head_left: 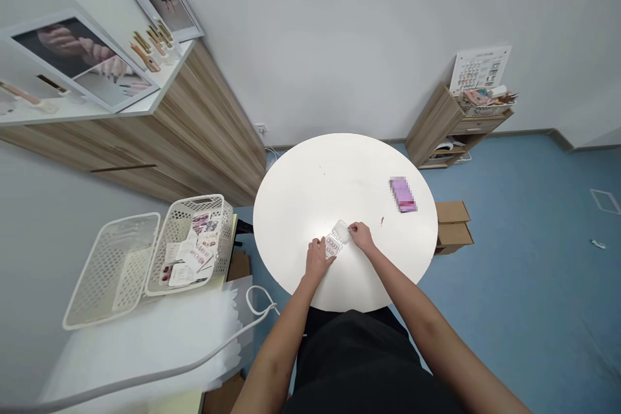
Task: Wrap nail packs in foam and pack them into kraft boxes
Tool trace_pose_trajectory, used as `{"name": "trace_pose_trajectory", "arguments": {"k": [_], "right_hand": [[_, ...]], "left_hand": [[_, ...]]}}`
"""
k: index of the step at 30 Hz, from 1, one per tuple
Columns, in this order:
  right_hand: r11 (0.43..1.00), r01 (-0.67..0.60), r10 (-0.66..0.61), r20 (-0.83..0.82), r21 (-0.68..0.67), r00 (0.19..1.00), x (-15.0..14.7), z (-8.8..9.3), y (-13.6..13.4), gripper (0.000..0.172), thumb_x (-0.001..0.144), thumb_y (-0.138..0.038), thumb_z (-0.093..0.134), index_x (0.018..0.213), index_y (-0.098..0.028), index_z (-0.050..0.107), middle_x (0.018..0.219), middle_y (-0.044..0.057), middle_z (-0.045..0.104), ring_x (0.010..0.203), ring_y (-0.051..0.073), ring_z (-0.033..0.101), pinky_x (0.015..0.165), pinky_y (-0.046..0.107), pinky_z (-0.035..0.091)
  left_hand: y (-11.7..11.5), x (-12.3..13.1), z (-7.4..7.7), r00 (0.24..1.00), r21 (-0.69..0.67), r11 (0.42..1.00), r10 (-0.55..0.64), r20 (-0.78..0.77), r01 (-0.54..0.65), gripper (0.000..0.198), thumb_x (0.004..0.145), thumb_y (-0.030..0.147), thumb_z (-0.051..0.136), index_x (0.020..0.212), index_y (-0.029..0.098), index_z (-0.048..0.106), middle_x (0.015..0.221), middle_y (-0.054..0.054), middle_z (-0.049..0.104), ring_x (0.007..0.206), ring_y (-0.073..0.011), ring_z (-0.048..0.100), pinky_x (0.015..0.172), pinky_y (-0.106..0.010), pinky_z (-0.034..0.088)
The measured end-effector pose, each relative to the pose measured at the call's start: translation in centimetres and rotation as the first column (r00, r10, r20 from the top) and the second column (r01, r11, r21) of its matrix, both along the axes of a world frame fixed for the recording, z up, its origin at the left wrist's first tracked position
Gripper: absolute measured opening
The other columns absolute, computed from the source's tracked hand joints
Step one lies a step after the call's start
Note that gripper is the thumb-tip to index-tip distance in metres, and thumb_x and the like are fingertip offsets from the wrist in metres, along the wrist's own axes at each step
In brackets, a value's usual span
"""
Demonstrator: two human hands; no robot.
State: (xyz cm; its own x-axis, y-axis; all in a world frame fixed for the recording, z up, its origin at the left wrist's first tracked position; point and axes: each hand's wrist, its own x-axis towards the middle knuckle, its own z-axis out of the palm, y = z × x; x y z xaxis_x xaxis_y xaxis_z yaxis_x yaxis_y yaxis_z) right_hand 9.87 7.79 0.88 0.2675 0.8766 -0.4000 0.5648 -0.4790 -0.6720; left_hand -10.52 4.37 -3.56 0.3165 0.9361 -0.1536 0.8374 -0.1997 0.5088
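Both my hands are at the near edge of a round white table. My left hand grips the lower end of a small clear plastic case of press-on nails, with rows of pink nails showing inside. My right hand pinches the case's upper end, a clear plastic lid. Farther right on the tabletop, out of reach of both hands, lies a flat pink-purple packet, too blurred to read.
Left of the table, a white perforated basket holds printed cards, beside a second white basket. A wood-fronted cabinet displays nail photos. Cardboard boxes stand right of the table, and a small wooden shelf unit stands behind.
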Motion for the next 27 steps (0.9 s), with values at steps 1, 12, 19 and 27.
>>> {"name": "trace_pose_trajectory", "arguments": {"k": [1,12,19,27], "right_hand": [[0.999,-0.037,0.037,0.014,0.032,0.999,-0.2,0.5,0.4,0.022,0.081,-0.012,0.052,0.091,-0.019,0.070,0.095,0.004,0.068,0.085,0.015,0.062,0.077,0.025,0.046],[0.835,-0.526,0.478,0.260,0.161,0.839,0.6,1.6,-2.7,0.034,0.087,-0.010,0.048,0.115,-0.019,0.065,0.116,0.006,0.068,0.109,0.020,0.055,0.090,0.029,0.046],[0.681,-0.687,0.567,0.412,0.253,0.714,0.7,-1.8,-6.6,0.048,0.088,-0.006,0.040,0.132,-0.015,0.056,0.140,0.011,0.055,0.132,0.024,0.045,0.107,0.045,0.044],[0.610,-0.757,0.583,0.514,0.237,0.630,1.1,-4.3,-8.5,0.065,0.084,-0.001,0.036,0.148,-0.010,0.035,0.155,0.014,0.034,0.146,0.026,0.025,0.114,0.049,0.035]], "left_hand": [[-0.4,0.5,-0.1,0.999,-0.001,1.000,0.019,0.025,-0.019,0.070,0.075,0.029,0.068,0.138,0.018,0.039,0.119,-0.013,0.046,0.109,-0.0308,0.048,0.094,-0.046,0.044],[-2.8,3.8,-0.6,0.937,0.020,0.979,0.186,0.295,-0.201,0.076,0.081,0.013,0.048,0.152,0.018,0.019,0.139,-0.016,0.041,0.130,-0.0285,0.044,0.106,-0.048,0.042],[-4.5,3.5,0.1,0.990,0.135,0.987,-0.099,0.104,0.085,0.059,0.090,0.015,0.038,0.149,0.020,0.030,0.157,-0.014,0.031,0.145,-0.0277,0.028,0.114,-0.054,0.029],[-5.7,4.2,0.1,0.993,0.137,0.985,-0.111,0.028,0.106,0.064,0.092,0.015,0.034,0.154,0.018,0.017,0.160,-0.015,0.023,0.148,-0.0255,0.020,0.116,-0.054,0.025]]}}
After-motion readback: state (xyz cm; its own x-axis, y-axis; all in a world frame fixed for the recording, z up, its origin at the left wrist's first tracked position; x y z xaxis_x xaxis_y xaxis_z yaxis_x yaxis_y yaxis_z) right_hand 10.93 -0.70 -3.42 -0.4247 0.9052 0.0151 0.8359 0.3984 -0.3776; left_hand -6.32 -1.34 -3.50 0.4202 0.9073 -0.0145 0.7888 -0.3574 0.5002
